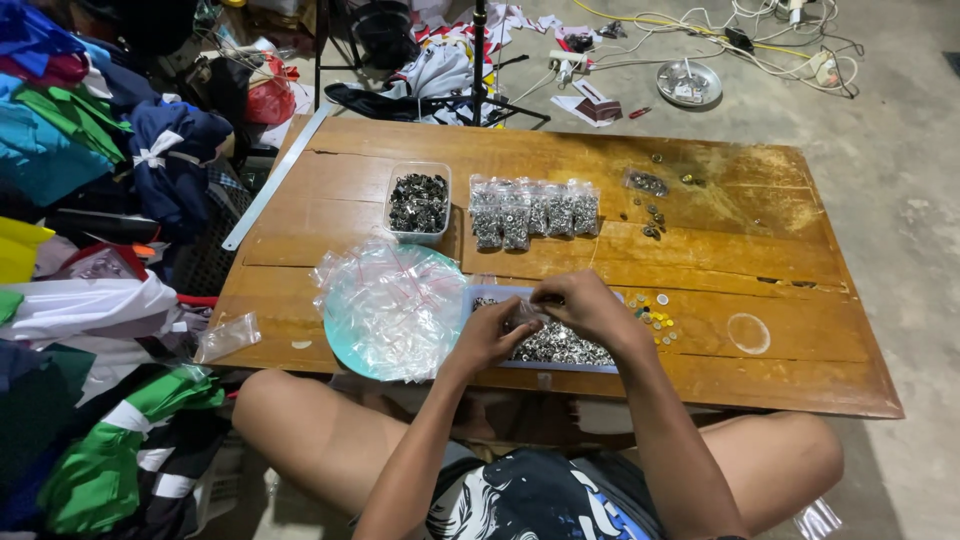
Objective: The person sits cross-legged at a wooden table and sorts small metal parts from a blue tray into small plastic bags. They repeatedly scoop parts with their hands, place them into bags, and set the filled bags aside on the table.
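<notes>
Both hands, L (490, 335) & R (585, 305), pinched a small bag (525, 313) over the tray (556, 345); loose grip could've spilled fasteners onto desk (700, 250).

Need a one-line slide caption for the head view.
Both hands, left hand and right hand, hold a small bag over a tray of metal fasteners.

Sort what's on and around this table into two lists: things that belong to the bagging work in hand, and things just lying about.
In use:
left hand and right hand, together pinching a small clear bag
tray of metal fasteners
pile of empty zip bags
row of filled bags
tub of dark fasteners

Lying about:
heaped clothing
metal dish
cables
metal ruler
</notes>
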